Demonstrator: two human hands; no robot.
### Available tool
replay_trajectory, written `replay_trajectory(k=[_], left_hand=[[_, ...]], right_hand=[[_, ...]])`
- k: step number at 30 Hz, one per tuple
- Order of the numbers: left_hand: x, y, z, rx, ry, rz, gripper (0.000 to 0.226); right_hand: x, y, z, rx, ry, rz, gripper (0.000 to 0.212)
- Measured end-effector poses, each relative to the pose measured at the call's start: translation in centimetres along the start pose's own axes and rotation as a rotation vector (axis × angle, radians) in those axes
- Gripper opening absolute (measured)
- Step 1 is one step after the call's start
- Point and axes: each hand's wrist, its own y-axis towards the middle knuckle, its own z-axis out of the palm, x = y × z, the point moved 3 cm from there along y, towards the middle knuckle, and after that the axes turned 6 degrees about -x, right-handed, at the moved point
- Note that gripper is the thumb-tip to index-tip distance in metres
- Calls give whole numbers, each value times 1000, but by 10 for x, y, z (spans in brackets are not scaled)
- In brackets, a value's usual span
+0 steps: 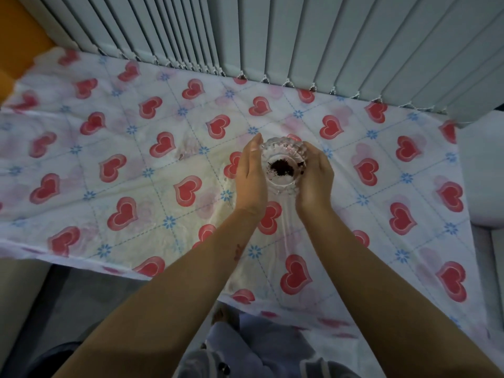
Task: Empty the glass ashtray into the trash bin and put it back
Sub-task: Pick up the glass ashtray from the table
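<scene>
Nearest the camera, two bare forearms reach forward over the bench edge, converging on one grip. The left hand (251,173) curves against the left wall of the glass ashtray (282,166), fingers extended along its far side; the right hand (313,178) cups the opposite wall, so the grip is a two-handed clasp closed around the glass, palms facing each other. Whether the ashtray is already lifted or resting on the bench (136,165) inside that grip cannot be told. Between the palms, a dark heap of ash (281,169) sits in the bowl, with a few specks toward the right-hand side, so nothing has been emptied. Around the grip spreads a heart-patterned cloth covering the bench; beyond it hang vertical blinds (272,36). No trash bin is in view, so I judge the task barely begun: carrying, tipping out and returning the ashtray all remain.
</scene>
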Motion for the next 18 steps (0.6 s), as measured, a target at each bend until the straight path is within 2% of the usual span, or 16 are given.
replay_trajectory(k=[4, 11, 18], left_hand=[[-7, -4, -12, -3, -12, 3, 44], [-6, 0, -29, -72, -121, -233, 37], [-11, -17, -60, -183, -26, -128, 36]], right_hand=[[9, -10, 0, 34, 39, -14, 28], [6, -31, 3, 92, -56, -45, 30], [-5, -52, 21, 202, -124, -67, 33]])
